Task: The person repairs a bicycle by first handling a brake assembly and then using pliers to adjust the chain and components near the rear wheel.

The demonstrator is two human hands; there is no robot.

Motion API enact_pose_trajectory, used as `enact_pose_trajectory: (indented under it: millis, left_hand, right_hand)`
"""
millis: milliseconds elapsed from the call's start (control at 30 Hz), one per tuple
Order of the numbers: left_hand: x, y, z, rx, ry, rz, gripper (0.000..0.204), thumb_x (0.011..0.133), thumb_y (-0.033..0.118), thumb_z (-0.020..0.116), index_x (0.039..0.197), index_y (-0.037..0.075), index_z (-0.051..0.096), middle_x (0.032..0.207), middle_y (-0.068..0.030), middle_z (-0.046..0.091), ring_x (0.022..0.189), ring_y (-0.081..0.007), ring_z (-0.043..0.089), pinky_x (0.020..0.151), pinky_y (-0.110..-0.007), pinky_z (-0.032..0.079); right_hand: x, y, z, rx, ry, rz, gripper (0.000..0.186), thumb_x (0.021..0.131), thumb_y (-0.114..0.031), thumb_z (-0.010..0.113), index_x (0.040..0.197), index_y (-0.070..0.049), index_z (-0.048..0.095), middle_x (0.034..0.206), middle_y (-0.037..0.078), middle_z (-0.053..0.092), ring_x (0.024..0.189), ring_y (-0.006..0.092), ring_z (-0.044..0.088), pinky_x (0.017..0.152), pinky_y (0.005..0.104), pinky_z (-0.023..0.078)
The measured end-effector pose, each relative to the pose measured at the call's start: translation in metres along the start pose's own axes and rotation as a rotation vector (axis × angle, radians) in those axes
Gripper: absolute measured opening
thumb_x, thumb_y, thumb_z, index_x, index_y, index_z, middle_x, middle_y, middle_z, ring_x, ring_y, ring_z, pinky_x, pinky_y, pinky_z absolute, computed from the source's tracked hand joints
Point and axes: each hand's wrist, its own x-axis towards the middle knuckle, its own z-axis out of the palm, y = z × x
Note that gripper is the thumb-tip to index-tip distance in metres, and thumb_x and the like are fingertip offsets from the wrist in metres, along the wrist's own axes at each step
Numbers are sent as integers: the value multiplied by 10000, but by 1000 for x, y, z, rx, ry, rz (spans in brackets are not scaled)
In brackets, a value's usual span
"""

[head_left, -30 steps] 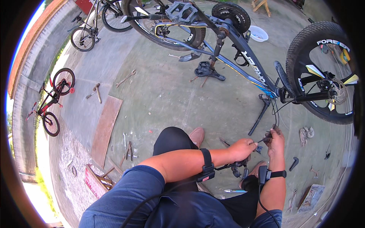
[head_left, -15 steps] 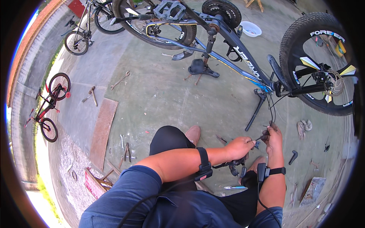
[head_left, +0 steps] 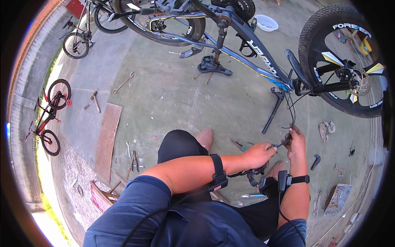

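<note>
My left hand (head_left: 259, 155) pinches one end of a thin dark cable (head_left: 281, 145) in front of my knees. Closed around the same cable, my right hand (head_left: 297, 143) is just to the right, close to the left one. Black cables (head_left: 291, 109) hang from the front of a dark grey and blue bicycle (head_left: 263, 61) down to my right hand. That bicycle rests upside down, its saddle (head_left: 212, 66) and handlebar (head_left: 272, 113) low at the floor. Below my left hand is a black lever-like part (head_left: 253, 176), partly hidden by the hand and forearm.
Pliers (head_left: 135, 160), a wrench (head_left: 124, 82), a hammer (head_left: 96, 102) and a black grip-shaped piece (head_left: 315, 161) lie on the concrete. A rusty board (head_left: 109, 142) is at the left, with a red bicycle (head_left: 51, 111) beyond. A white basin (head_left: 266, 23) stands behind the bicycle; a rag (head_left: 326, 131) lies right.
The view has shifted slightly, so the bicycle sits a little higher and further left. Both hands keep their hold on the cable, with only slight movement.
</note>
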Motion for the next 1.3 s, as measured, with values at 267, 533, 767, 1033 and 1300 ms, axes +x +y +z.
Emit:
enact_pose_trajectory:
  millis: [267, 533, 767, 1033, 1300]
  left_hand:
    - [-7, -9, 4, 402, 123, 226, 510, 880, 406, 617, 1121, -38, 546, 803, -122, 654, 703, -186, 633, 633, -332, 508]
    - [-23, -4, -15, 140, -192, -51, 590, 791, 247, 769, 1169, -112, 493, 935, -130, 634, 787, -137, 609, 654, -282, 511]
    - [-26, 3, -23, 53, -236, -90, 520, 808, 174, 765, 1150, -117, 504, 931, -116, 636, 795, -142, 616, 686, -283, 520]
    - [-27, 15, -28, -24, -205, -163, 513, 808, 161, 761, 1171, -94, 503, 907, -89, 627, 772, -129, 614, 655, -272, 503]
    - [-30, 27, -38, 227, -188, -25, 662, 716, 125, 796, 1251, -86, 468, 1072, -157, 599, 1013, -185, 574, 907, -321, 454]
  right_hand:
    - [6, -5, -10, 29, 58, -8, 251, 938, -177, 566, 1169, -81, 575, 726, -4, 543, 581, 119, 533, 681, 367, 528]
    - [9, -10, -25, 157, 14, -38, 233, 946, -184, 560, 1139, -54, 557, 763, 30, 542, 635, 160, 545, 679, 371, 530]
    - [2, -4, -17, 169, -15, 16, 225, 950, -198, 564, 1120, -52, 580, 765, 20, 559, 640, 167, 570, 695, 399, 539]
    - [-18, 4, -4, 99, -131, 120, 235, 933, -243, 596, 1082, -61, 596, 791, 39, 606, 681, 201, 607, 672, 407, 538]
    - [-43, 7, 4, 164, -391, 164, 284, 922, -250, 612, 1115, -46, 567, 907, 75, 624, 854, 217, 625, 771, 421, 507]
